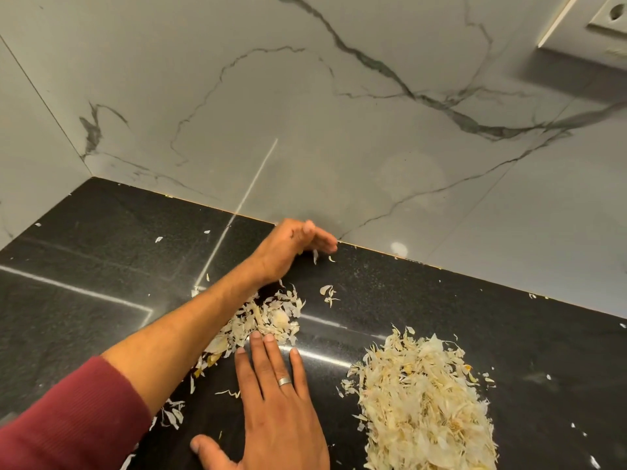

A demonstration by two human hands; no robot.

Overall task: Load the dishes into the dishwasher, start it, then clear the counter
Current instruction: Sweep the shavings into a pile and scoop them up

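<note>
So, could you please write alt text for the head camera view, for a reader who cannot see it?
Two bare hands gather pale papery peels on a black counter: the left hand cups scraps near the marble wall, and the right hand, wearing a ring, lies flat beside a small pile. A larger pile lies to the right.

Black counter [101,252] strewn with pale peels. Left hand [291,247] far, edge-on at the marble wall [305,113]; right hand [274,398] near, flat, touching small pile [268,320]. Big pile [424,401] right.
</note>
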